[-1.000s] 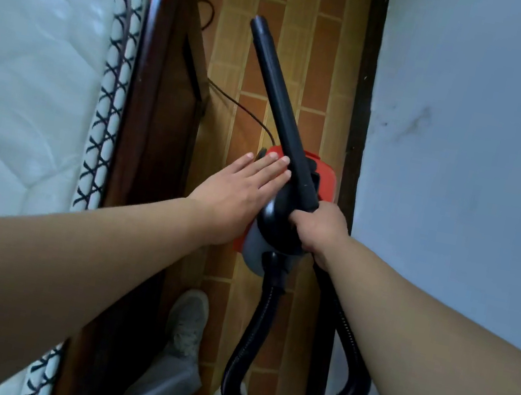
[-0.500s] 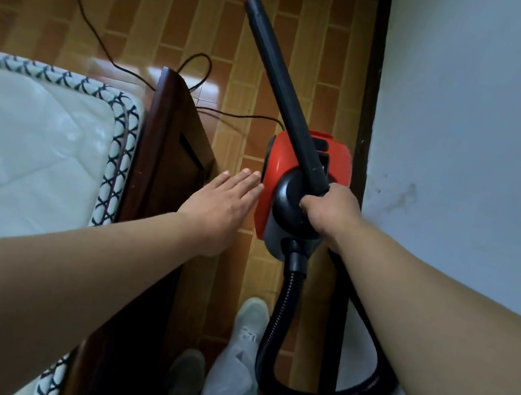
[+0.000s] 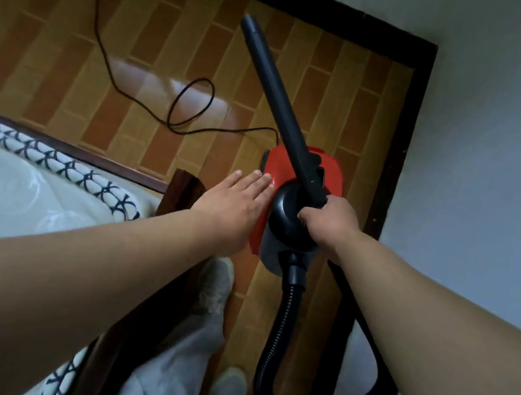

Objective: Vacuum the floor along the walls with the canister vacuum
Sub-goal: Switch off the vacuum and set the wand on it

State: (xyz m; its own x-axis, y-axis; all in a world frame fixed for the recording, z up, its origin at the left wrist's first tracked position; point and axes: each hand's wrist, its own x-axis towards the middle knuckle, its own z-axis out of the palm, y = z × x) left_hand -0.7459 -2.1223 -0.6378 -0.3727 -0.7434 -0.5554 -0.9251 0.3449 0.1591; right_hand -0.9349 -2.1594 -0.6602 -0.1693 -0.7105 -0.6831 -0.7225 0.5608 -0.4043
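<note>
- brick-pattern floor (image 3: 55,32) up top from 9 to 1 o'clock, grey wall (image 3: 500,170) from 1 to 5
- mattress (image 3: 10,188) at 8 o'clock
- red canister vacuum (image 3: 278,165) on the floor just right of centre, near the wall
- its hose (image 3: 276,339) loops down to 5 o'clock
- wand (image 3: 277,95) points to 11 o'clock, right hand (image 3: 331,222) wrapped tight round its lower end
- left hand (image 3: 233,206) flat, fingers straight, tips at the vacuum's 9 o'clock edge
- cord (image 3: 102,58) trails off to 10 o'clock

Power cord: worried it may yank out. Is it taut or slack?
Slack: the power cord lies on the floor in a loose loop left of the red canister.
</note>
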